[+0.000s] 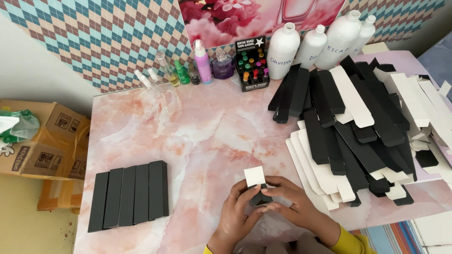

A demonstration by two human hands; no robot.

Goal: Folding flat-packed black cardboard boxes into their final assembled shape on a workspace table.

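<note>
at the far left, a brown cardboard carton (44, 141) sits beside the pink marbled worktop (197, 127), a green-and-white bag (16, 126) resting on top of it. on the worktop's left portion, a row of finished black boxes (129, 194) lies side by side, long edges touching and ends roughly level. along the back wall stand small clear spray bottles (146, 80), a pink spray bottle (203, 61), a purple glass bottle (222, 66) and a black display box of small coloured vials (252, 63).

at the near edge, centre, the left hand (235, 214) and the right hand (294, 204) are both clamped on a small black box (260, 195), held just above the worktop with its white-lined end flap (254, 175) standing open and upright. fingers of each hand wrap the box body from opposite sides, thumbs near the open end; how far the body is squared up is hidden by the fingers.

judged from this, a clean result would call for keeping the walls square with one hand while the other presses the flap along its crease, so the tab slides inside without buckling the thin card.

to the right, a loose heap of flat black-and-white box blanks (362, 131) overlaps in many directions, and four white plastic bottles (320, 42) stand behind it against the wall.
</note>
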